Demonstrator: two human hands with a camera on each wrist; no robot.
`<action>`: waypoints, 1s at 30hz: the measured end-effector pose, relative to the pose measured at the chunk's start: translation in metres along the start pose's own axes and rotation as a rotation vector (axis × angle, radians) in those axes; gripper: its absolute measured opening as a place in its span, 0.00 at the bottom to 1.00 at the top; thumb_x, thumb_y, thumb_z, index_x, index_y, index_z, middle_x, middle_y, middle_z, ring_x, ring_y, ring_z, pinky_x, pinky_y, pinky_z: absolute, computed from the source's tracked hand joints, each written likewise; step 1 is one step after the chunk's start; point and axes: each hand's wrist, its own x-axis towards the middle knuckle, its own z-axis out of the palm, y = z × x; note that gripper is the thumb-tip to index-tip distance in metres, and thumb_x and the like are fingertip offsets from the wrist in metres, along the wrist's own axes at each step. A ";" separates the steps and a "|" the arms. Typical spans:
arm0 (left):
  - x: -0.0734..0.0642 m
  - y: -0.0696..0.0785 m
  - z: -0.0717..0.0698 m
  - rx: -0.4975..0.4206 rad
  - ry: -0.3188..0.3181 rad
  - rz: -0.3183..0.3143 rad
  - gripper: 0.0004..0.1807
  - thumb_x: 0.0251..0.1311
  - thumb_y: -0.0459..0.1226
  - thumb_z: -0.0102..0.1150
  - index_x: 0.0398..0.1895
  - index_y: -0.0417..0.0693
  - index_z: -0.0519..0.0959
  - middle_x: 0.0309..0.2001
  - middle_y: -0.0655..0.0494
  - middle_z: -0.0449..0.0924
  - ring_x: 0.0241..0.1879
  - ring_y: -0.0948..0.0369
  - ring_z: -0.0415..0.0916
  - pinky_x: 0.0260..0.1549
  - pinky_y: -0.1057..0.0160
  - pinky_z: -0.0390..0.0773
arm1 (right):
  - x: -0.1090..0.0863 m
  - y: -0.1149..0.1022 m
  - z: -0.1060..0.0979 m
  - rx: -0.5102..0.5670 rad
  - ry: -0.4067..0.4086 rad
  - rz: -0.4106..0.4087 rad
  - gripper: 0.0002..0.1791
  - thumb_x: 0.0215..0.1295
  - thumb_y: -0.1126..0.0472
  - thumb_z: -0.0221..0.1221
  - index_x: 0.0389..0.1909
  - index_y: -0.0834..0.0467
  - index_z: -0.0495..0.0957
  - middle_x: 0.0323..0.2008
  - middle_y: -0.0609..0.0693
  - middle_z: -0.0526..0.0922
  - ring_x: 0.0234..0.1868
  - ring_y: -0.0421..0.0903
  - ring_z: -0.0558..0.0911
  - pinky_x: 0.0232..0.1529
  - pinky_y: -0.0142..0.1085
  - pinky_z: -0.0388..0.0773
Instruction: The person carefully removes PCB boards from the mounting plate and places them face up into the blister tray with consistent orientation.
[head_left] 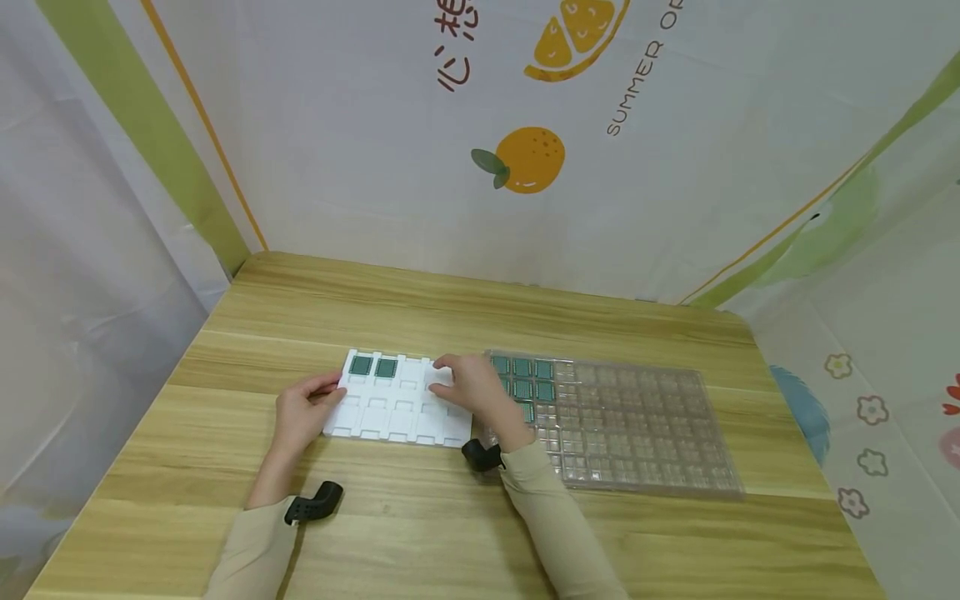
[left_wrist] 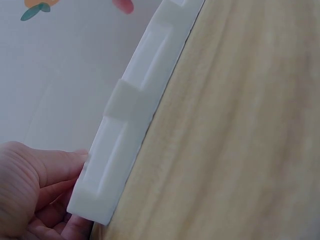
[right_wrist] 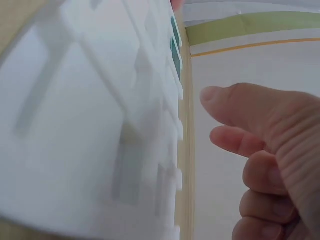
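A white plastic tray [head_left: 405,398] with shallow pockets lies on the table, two green square chips [head_left: 386,367] seated in its far left pockets. My left hand [head_left: 302,408] grips the tray's left end; in the left wrist view the thumb [left_wrist: 62,165] presses its edge, with the other fingers partly hidden behind. Over the tray's right end hovers my right hand [head_left: 480,387], thumb and index finger spread apart with nothing between them. In the right wrist view its other fingers [right_wrist: 265,200] are bent. Right beside it is a clear plastic tray [head_left: 637,425] with several green chips [head_left: 522,389] at its left end.
Both trays rest on a wood-grain table [head_left: 390,517]. A white printed curtain [head_left: 375,167] hangs behind the table and along both sides. On each wrist sits a black camera mount [head_left: 315,502], low over the tabletop.
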 end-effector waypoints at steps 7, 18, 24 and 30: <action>0.000 0.001 -0.001 0.005 -0.002 -0.008 0.12 0.53 0.24 0.61 0.43 0.29 0.81 0.37 0.35 0.81 0.28 0.79 0.70 0.28 0.83 0.72 | 0.016 -0.011 0.003 -0.023 -0.012 -0.021 0.17 0.58 0.54 0.64 0.46 0.58 0.81 0.12 0.41 0.65 0.16 0.36 0.60 0.18 0.26 0.58; 0.001 0.003 -0.002 0.013 -0.011 -0.023 0.12 0.54 0.24 0.61 0.43 0.29 0.81 0.37 0.35 0.81 0.28 0.80 0.70 0.29 0.83 0.72 | 0.037 -0.029 0.008 -0.041 -0.049 -0.043 0.18 0.58 0.54 0.64 0.47 0.58 0.81 0.24 0.47 0.82 0.20 0.37 0.70 0.28 0.30 0.73; 0.001 0.003 -0.002 0.017 -0.012 -0.008 0.12 0.53 0.24 0.61 0.43 0.29 0.81 0.37 0.35 0.81 0.29 0.80 0.70 0.28 0.83 0.72 | 0.047 -0.035 0.015 -0.071 -0.085 -0.030 0.18 0.58 0.52 0.64 0.47 0.56 0.81 0.32 0.47 0.85 0.24 0.38 0.74 0.30 0.29 0.73; 0.001 0.003 -0.002 0.023 -0.015 -0.017 0.12 0.54 0.24 0.61 0.43 0.29 0.81 0.37 0.35 0.81 0.29 0.78 0.70 0.29 0.83 0.72 | 0.053 -0.036 0.022 -0.074 -0.103 0.002 0.18 0.58 0.52 0.64 0.47 0.56 0.81 0.38 0.47 0.85 0.26 0.39 0.75 0.33 0.29 0.75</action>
